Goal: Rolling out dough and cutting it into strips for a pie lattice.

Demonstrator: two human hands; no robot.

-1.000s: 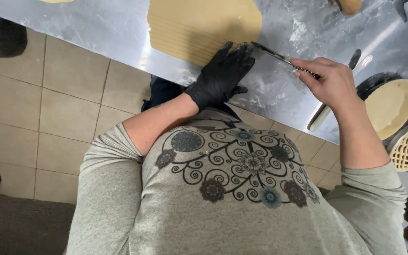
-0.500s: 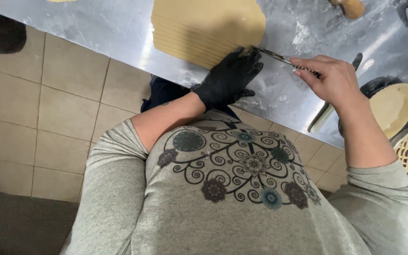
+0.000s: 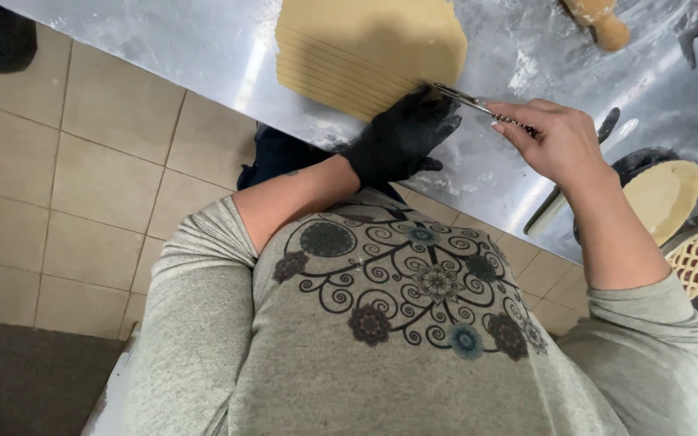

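One steel table (image 3: 203, 56), floured, under everything. One rolled dough sheet (image 3: 373, 40), scored into strips, just beyond the fingertips of the gloved left hand (image 3: 401, 137), pressed flat, fingers together. One thin metal cutter (image 3: 478, 106), pinched in the bare right hand (image 3: 555, 141), tip touching the dough edge.

The person wears a grey long-sleeved top (image 3: 397, 347) printed with dark scrolls and flowers, sleeves pushed up, and a black glove (image 3: 401, 137) on the left hand.
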